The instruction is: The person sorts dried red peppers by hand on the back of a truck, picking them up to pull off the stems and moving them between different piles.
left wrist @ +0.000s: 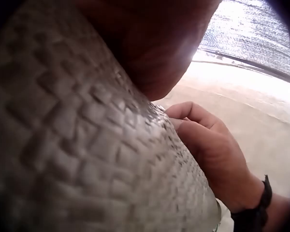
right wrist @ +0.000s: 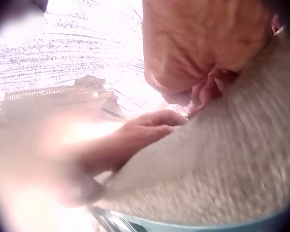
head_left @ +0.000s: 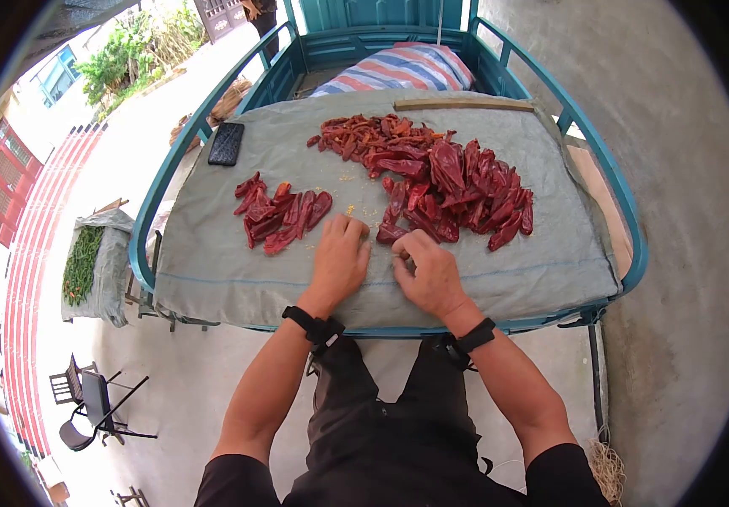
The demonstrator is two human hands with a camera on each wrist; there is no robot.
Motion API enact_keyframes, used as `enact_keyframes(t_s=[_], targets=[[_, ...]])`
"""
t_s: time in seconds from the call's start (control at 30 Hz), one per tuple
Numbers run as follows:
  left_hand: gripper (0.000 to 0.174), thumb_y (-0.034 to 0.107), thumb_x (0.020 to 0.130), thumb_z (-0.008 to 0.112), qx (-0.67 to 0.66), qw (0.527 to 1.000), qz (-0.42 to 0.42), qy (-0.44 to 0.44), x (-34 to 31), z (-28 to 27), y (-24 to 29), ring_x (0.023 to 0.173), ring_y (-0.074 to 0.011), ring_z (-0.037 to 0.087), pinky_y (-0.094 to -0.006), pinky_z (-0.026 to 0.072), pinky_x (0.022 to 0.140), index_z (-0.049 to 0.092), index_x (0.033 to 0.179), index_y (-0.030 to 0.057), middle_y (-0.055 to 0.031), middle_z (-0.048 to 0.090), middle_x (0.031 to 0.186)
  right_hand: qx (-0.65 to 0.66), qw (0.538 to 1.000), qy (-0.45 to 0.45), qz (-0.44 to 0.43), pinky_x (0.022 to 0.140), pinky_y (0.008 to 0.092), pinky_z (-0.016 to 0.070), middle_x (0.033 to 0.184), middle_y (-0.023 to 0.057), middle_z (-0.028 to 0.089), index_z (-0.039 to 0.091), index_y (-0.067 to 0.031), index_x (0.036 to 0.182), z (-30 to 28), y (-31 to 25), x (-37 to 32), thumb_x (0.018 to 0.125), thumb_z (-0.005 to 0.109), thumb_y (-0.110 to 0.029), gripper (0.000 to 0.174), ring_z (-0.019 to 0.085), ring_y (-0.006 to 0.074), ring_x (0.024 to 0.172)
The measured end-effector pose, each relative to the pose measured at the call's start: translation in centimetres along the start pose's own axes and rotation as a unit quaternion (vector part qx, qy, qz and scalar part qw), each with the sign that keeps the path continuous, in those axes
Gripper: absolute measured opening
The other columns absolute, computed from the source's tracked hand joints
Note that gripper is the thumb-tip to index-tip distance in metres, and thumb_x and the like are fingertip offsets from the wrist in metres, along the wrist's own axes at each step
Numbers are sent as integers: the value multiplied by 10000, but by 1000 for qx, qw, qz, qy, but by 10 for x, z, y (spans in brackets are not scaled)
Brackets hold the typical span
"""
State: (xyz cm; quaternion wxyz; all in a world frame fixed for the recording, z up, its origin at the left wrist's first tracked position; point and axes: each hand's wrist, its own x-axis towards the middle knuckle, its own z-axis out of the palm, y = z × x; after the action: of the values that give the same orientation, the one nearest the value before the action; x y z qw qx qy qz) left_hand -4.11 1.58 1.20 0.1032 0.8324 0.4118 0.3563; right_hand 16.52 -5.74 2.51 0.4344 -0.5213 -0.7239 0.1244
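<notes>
One small pepper pile (head_left: 304, 211), left of frame centre; one large pepper pile (head_left: 446, 169), upper right of centre. Left hand (head_left: 339, 264), right hand (head_left: 429, 277): fingers bent, hold cannot be told. Likely sorting; next probably calls for pinching single pepper.

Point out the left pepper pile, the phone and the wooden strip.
Left pepper pile (head_left: 278, 218), head view: its middle peppers.
Phone (head_left: 226, 144), head view: centre of its upper face.
Wooden strip (head_left: 464, 105), head view: middle of its length.
</notes>
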Motion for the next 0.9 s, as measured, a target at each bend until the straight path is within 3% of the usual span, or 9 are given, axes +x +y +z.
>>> enact_keyframes(t_s=[0.07,0.27,0.37,0.47,0.57,0.67,0.8,0.9], targets=[[251,49,935,740,-6,1000,-2,-1,-3,-1,0,1176,-416,586,-511,505,1031,661,1173,34,-187,613,1203,63,998,-8,28,820,503,593,1026,140,649,659,-71,1139,-5,-1,6,926,764,-64,237,716,387,913],[275,40,935,727,-27,1000,-4,-1,-7,-4,-2,1189,-419,582,-507,499,1043,651,1199,29,-192,612,1226,-164,986,-2,-35,993,502,602,1353,160,615,630,-87,1426,-33,-20,54,870,858,-75,600,640,381,1263],[276,31,935,718,-64,998,-29,4,-8,-6,-2,1187,-421,597,-505,508,1036,651,1203,27,-190,625,1211,-255,965,-56,-7,1048,535,590,1411,156,592,598,-116,1513,-22,-2,67,852,876,-110,717,569,416,1361],[270,24,933,712,-108,992,-63,11,-9,-10,-2,1175,-421,617,-500,519,1023,652,1197,25,-188,638,1180,-283,953,-89,62,1073,526,588,1407,148,606,628,-133,1475,-8,4,73,836,879,-128,686,608,433,1309],[270,12,927,713,-127,989,-76,20,-9,-9,-2,1155,-420,631,-497,529,1006,654,1191,20,-188,645,1156,-234,960,-120,94,1043,525,598,1408,167,597,674,-147,1373,-3,16,80,866,825,-77,534,635,444,1274],[290,-2,920,716,-133,989,-67,25,-9,-5,-6,1143,-421,643,-498,538,997,651,1201,17,-188,649,1156,-167,980,-103,-14,1035,508,595,1357,167,619,710,-120,1278,3,35,78,882,792,-55,410,663,430,1233],[349,2,909,737,-149,985,-80,38,-10,-5,-6,1165,-416,659,-491,549,1014,640,1243,13,-193,664,1194,-23,996,-80,-43,1003,472,589,1234,163,668,724,-73,1205,-1,23,76,894,748,-9,319,697,401,1147],[400,8,896,766,-145,984,-87,52,-10,-5,-5,1153,-356,708,-443,570,1022,657,1281,10,-175,697,1221,36,995,-79,-42,971,416,584,1169,144,699,729,-47,1188,-9,15,81,907,736,9,286,720,348,1086]])
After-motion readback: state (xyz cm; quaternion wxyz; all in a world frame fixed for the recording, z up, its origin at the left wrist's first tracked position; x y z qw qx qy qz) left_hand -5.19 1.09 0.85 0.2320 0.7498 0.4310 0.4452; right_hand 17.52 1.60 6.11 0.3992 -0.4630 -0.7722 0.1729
